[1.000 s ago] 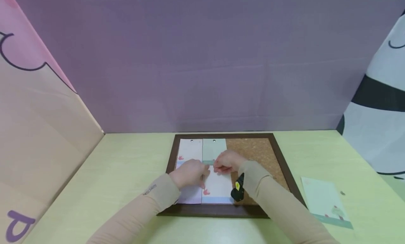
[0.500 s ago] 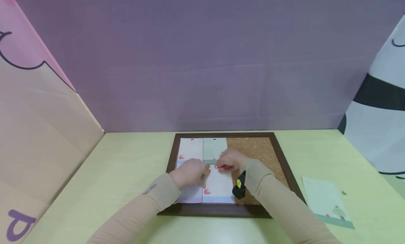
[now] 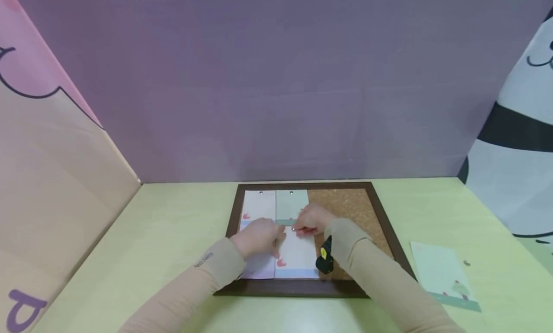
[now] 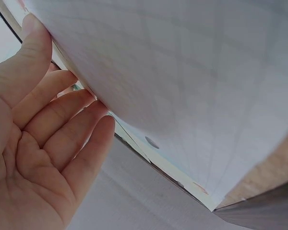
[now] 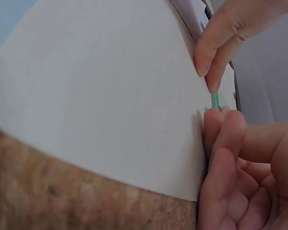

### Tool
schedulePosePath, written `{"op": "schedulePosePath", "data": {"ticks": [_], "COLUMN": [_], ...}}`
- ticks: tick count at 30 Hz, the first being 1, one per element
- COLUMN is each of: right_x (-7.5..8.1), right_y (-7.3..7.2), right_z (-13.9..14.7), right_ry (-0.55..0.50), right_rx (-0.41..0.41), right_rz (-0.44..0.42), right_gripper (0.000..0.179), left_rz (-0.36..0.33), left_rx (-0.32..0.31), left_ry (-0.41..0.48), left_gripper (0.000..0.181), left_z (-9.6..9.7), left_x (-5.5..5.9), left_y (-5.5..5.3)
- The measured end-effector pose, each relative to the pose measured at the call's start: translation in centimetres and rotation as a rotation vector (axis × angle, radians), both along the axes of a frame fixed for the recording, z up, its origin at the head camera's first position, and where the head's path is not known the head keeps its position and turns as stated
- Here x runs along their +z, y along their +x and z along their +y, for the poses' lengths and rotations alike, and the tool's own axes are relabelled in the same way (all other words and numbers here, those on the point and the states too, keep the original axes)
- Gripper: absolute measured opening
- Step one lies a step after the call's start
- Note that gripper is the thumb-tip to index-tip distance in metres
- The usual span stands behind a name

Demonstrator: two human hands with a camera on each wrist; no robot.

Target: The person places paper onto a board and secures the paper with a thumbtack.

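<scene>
A corkboard (image 3: 345, 203) in a dark brown frame lies on the table. My left hand (image 3: 260, 238) rests on a white note sheet (image 3: 299, 256) with a red print and blue lower band. In the left wrist view its thumb and fingers are spread, fingertips (image 4: 105, 110) touching the paper. My right hand (image 3: 314, 219) is at the sheet's top edge, its fingers curled and pinching a small shiny thumbtack (image 3: 293, 229). Above lie a pinkish sheet (image 3: 260, 203) and a green sheet (image 3: 291, 203), each with a tack at the top. A purple sheet (image 3: 263, 270) shows below my left hand.
Right of the board a pale green sheet (image 3: 440, 270) with a tree print lies on the table (image 3: 173, 218). Beside it is a small dark object (image 3: 466, 263). A purple cloth wall (image 3: 276, 107) rises behind. Bare cork shows on the board's right side.
The shiny tack at my right fingertips was hidden a second ago and now shows. Both hands stay almost in place; the head view shifts slightly.
</scene>
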State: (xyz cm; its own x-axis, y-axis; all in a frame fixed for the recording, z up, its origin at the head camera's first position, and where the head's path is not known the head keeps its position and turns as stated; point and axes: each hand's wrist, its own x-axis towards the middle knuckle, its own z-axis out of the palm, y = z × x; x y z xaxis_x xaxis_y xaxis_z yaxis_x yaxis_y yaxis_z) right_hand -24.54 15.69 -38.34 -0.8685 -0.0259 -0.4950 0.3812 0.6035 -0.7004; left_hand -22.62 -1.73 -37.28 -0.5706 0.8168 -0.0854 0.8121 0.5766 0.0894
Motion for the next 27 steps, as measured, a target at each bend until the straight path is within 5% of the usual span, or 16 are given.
{"op": "schedulePosePath", "data": {"ticks": [27], "right_x": [0.45], "right_y": [0.39], "right_z": [-0.39], "right_ry": [0.068], "right_rx": [0.003], "right_rz": [0.006], "right_gripper": [0.016], "left_rz": [0.002], "left_rx": [-0.005], "left_ry": [0.018], "left_gripper": [0.024], "left_z": [-0.15], "left_x": [-0.32], "left_y": [0.06]}}
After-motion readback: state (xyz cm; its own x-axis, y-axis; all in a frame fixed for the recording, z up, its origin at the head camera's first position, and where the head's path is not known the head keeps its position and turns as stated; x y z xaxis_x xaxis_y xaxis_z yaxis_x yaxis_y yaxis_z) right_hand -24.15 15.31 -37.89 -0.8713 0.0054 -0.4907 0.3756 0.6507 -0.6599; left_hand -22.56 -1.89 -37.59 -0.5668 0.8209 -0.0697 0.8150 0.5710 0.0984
